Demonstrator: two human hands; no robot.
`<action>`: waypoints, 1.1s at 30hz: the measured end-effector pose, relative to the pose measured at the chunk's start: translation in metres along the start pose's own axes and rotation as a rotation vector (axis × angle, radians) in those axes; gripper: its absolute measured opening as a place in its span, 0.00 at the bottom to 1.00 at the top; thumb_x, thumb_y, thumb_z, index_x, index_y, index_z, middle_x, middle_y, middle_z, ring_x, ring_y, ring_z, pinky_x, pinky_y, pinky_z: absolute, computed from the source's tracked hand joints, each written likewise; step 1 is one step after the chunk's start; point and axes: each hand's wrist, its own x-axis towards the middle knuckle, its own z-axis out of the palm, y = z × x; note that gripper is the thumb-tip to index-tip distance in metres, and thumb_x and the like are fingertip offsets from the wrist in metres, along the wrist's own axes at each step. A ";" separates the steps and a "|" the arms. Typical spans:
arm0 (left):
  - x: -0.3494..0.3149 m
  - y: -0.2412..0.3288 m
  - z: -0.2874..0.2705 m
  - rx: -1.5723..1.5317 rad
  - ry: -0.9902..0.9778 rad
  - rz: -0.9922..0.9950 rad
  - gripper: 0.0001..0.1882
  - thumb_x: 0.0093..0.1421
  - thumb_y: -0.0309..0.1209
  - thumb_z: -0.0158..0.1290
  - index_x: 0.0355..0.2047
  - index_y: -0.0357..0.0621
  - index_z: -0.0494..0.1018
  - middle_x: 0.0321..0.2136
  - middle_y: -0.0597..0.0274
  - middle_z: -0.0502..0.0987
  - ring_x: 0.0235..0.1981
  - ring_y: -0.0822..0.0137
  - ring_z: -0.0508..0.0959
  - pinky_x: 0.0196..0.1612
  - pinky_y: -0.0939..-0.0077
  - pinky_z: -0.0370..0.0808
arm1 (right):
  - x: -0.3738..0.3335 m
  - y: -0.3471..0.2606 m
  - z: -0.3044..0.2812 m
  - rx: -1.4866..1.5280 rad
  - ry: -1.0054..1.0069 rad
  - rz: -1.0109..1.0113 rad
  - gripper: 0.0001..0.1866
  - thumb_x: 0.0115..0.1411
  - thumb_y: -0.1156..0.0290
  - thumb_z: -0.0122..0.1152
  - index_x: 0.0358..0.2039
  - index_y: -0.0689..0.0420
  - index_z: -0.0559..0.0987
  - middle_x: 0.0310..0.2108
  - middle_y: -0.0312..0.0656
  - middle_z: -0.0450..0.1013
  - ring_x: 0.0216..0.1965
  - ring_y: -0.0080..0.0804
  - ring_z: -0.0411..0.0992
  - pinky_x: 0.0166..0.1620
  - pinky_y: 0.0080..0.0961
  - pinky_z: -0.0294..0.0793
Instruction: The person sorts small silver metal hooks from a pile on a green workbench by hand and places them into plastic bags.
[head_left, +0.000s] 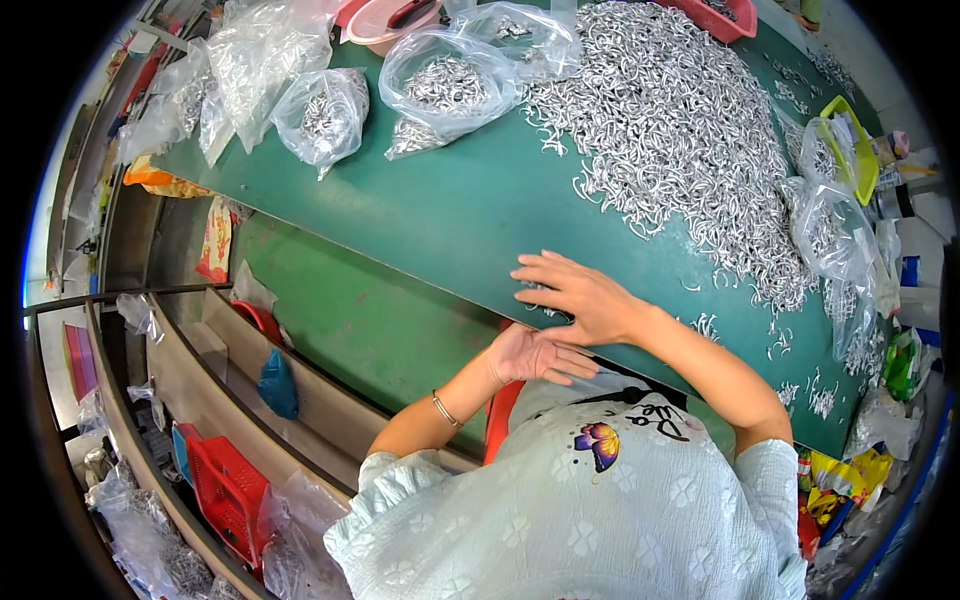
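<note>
At the near edge of the green table [440, 215], my right hand [590, 300] hovers low over the surface, fingers spread and pointing left. A few small silver curved metal pieces show beneath its fingers. My left hand [525, 355] lies just below the table edge, palm up with fingers stretched out, close under the right hand. I see nothing held in either hand, though the right palm is hidden. A large heap of the silver curved metal pieces [680, 120] covers the table's far right. Loose pieces [705, 326] lie scattered near my right forearm.
Clear plastic bags [440, 85] of metal pieces stand along the far side, beside a pink basin [385, 25]. A yellow-green basket [862, 150] and more bags sit at the right edge. Shelving with a red basket [225, 490] is at lower left.
</note>
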 end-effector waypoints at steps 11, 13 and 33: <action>-0.004 -0.009 0.012 -0.134 -0.121 0.145 0.39 0.67 0.60 0.27 0.65 0.40 0.54 0.65 0.38 0.55 0.65 0.37 0.57 0.64 0.30 0.51 | -0.029 -0.036 0.019 0.005 -0.041 0.041 0.30 0.49 0.67 0.68 0.53 0.59 0.73 0.58 0.51 0.65 0.64 0.52 0.58 0.66 0.53 0.57; -0.008 -0.008 0.015 -0.184 -0.021 0.165 0.36 0.69 0.56 0.26 0.63 0.38 0.57 0.64 0.39 0.58 0.64 0.39 0.61 0.64 0.32 0.52 | -0.031 -0.040 0.019 0.015 -0.080 0.044 0.28 0.51 0.66 0.67 0.53 0.60 0.73 0.58 0.51 0.65 0.64 0.52 0.58 0.66 0.51 0.57; -0.030 -0.035 0.025 0.070 0.703 0.220 0.13 0.64 0.30 0.48 0.43 0.31 0.72 0.41 0.43 0.77 0.39 0.56 0.79 0.44 0.65 0.79 | -0.017 -0.057 -0.007 0.256 0.395 0.168 0.05 0.57 0.80 0.59 0.35 0.63 0.80 0.33 0.45 0.76 0.34 0.40 0.74 0.41 0.32 0.73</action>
